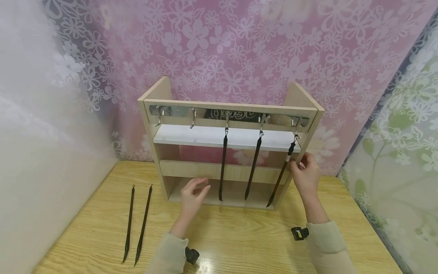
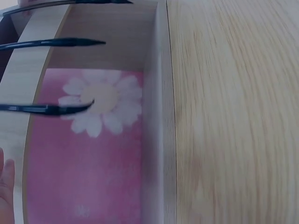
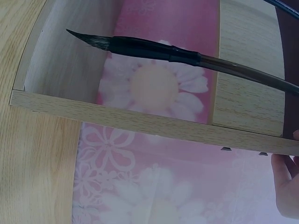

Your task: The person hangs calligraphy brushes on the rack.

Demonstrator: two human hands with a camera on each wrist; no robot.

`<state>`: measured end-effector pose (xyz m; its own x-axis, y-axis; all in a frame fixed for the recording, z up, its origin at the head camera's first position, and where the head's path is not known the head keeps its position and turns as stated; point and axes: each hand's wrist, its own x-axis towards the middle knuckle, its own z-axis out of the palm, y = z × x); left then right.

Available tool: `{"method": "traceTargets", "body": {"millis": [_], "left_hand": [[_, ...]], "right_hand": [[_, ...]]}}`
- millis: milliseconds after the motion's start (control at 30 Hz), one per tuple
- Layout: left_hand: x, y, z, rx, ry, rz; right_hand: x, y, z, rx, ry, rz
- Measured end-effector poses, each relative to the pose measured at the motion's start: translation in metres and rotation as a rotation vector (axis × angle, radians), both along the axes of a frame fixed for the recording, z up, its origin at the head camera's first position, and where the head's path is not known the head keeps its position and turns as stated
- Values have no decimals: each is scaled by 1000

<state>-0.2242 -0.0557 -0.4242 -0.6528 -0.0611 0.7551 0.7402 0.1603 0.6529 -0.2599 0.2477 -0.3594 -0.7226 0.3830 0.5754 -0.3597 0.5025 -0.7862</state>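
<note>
A pale wooden rack (image 1: 222, 173) stands on the table, with a metal hook strip (image 1: 244, 115) across its top front. Three dark calligraphy brushes hang from its hooks by loops, tips down: a left one (image 1: 223, 163), a middle one (image 1: 254, 167) and a right one (image 1: 282, 173) with a brown handle. My right hand (image 1: 307, 177) grips the rack's right side panel (image 3: 140, 120), thumb and fingers at its edge. With nothing between its bent fingers, my left hand (image 1: 192, 198) hovers in front of the lower shelf, left of the hanging brushes.
Two more dark brushes, one (image 1: 129, 224) beside another (image 1: 143, 224), lie on the wooden table (image 1: 239, 239) left of the rack. Two hooks at the left of the strip hold nothing. Flowered pink cloth (image 1: 219, 45) hangs behind, with pale walls on both sides.
</note>
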Motion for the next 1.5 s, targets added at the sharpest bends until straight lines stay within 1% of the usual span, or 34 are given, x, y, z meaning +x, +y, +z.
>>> {"method": "traceTargets", "body": {"millis": [167, 267, 400, 467, 500, 633, 700, 733, 767, 900, 1033, 1100, 1200, 1267, 1400, 1500], "left_hand": [[3, -13, 1, -25, -37, 30], [4, -22, 0, -41, -46, 53], [6, -34, -2, -58, -76, 78], [6, -39, -2, -63, -82, 86], [5, -42, -6, -67, -89, 90], [7, -52, -7, -87, -82, 110], [10, -56, -7, -101, -90, 120], [13, -58, -3, -102, -93, 126], [15, -60, -2, -101, -99, 132], [20, -70, -3, -110, -139, 165], [21, -83, -11, -130, -159, 205], [19, -91, -18, -121, -186, 211], [15, -102, -30, -109, -205, 220], [13, -109, -36, -98, -208, 214], [14, -119, -41, -112, -172, 224], [15, -126, -45, -123, -183, 252]], "right_hand": [[0, -1, 1, -18, 17, 17], [0, -1, 2, -17, 11, 15], [2, -2, 3, -12, -5, 17], [8, -6, 9, -14, -13, 15], [8, -7, 10, -15, -17, 14], [21, -17, 23, -16, -23, 15], [23, -19, 24, -10, -22, 18], [26, -21, 27, -7, -20, 17], [27, -22, 28, -3, -20, 16], [28, -22, 29, 9, -22, 6], [26, -20, 28, -1, -25, 19], [24, -18, 26, -13, -25, 29], [16, -11, 19, -33, -26, 44], [9, -6, 13, -34, -33, 41], [3, -1, 5, -20, -42, 28], [3, 0, 4, -12, -28, 22]]}}
